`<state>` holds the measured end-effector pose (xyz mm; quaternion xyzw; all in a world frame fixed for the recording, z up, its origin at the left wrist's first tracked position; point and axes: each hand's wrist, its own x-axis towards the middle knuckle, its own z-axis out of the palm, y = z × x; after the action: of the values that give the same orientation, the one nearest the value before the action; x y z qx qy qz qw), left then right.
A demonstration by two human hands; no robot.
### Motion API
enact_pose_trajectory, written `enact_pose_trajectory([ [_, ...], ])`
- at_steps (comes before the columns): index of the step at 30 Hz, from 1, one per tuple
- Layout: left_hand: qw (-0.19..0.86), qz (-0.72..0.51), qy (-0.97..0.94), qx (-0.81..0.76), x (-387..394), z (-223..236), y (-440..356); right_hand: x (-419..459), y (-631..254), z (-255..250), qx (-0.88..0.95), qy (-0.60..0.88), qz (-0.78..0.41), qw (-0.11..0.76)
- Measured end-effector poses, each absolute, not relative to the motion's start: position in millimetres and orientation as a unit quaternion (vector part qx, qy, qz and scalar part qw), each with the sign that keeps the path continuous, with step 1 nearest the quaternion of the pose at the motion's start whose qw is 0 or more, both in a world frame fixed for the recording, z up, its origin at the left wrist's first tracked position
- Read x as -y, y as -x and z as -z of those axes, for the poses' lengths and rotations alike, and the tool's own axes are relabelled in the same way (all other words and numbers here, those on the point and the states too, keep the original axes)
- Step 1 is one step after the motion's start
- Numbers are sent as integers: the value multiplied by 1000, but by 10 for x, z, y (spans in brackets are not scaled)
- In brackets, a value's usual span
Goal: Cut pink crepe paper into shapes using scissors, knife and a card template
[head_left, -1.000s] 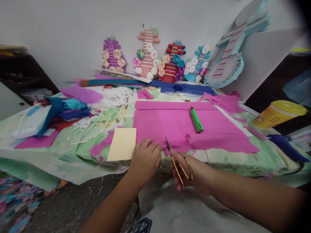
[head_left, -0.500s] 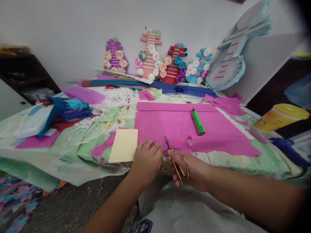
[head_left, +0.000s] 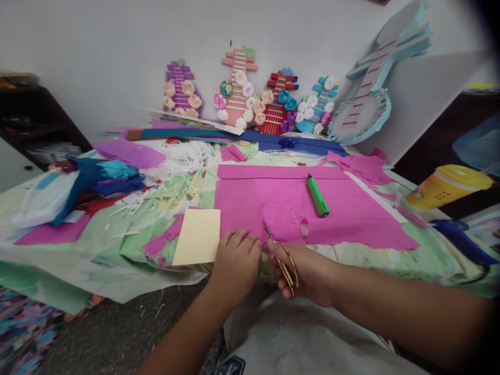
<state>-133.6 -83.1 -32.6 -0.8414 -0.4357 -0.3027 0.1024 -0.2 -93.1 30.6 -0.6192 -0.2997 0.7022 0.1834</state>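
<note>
A large pink paper sheet point(head_left: 289, 203) lies on the table before me. My right hand point(head_left: 308, 273) is closed round gold-handled scissors point(head_left: 282, 258), whose blades are in the sheet's near edge. My left hand point(head_left: 236, 260) presses the pink sheet's near left corner, fingers curled down onto it. A cream card point(head_left: 197, 237) lies just left of that hand. A green marker point(head_left: 317, 195) rests on the pink sheet, further back.
Several decorated paper guitars point(head_left: 238, 88) lean on the wall at the back, a big light-blue one point(head_left: 371, 88) at the right. Blue and purple paper scraps point(head_left: 105, 174) and white strips point(head_left: 187, 153) litter the left. A yellow container point(head_left: 445, 187) stands at the right.
The scissor handles have closed together, and the blades have gone a little further into the pink sheet. My left hand has stayed on the sheet's corner.
</note>
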Motion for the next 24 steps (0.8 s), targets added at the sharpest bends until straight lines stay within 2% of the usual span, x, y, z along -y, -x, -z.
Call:
enact_pose_trajectory([
  [24,111,273,849,438,850,267,1341,756,-28,-368,311,614,-697,200],
])
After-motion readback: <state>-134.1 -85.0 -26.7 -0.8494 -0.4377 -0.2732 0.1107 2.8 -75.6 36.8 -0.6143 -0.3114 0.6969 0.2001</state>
